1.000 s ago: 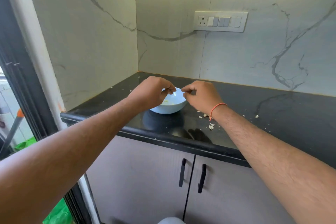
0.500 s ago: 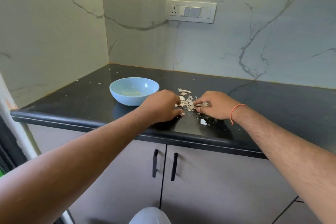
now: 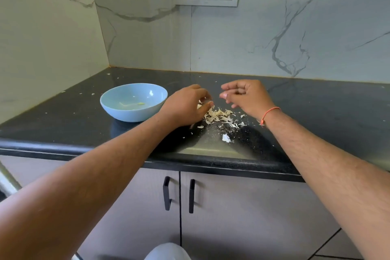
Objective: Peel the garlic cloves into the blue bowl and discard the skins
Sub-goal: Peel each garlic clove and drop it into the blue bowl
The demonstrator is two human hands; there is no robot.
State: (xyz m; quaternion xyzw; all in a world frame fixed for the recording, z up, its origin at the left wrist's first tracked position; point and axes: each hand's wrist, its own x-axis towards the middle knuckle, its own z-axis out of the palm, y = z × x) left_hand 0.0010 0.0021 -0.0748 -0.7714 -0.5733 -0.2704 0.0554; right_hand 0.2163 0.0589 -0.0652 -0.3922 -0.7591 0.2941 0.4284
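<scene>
My left hand [image 3: 186, 107] curls over the skins [image 3: 218, 115], maybe pinching some; I cannot tell. My right hand [image 3: 245, 96] hangs loose. Blue bowl [image 3: 114, 106] sits at nine o'clock. I should scoop slowly.

Soft daylight fills the corner, brighter and faintly green on the left wall [image 3: 48, 34]. The glossy black desk [image 3: 316, 112] throws back a pale patch of glare near its front edge, and the forearms cast dark reflections there. The wide lens bows the desk edge and stretches both arms at the frame's bottom. Fingers [image 3: 226, 87] look slightly smeared; the rest is fairly sharp.
</scene>
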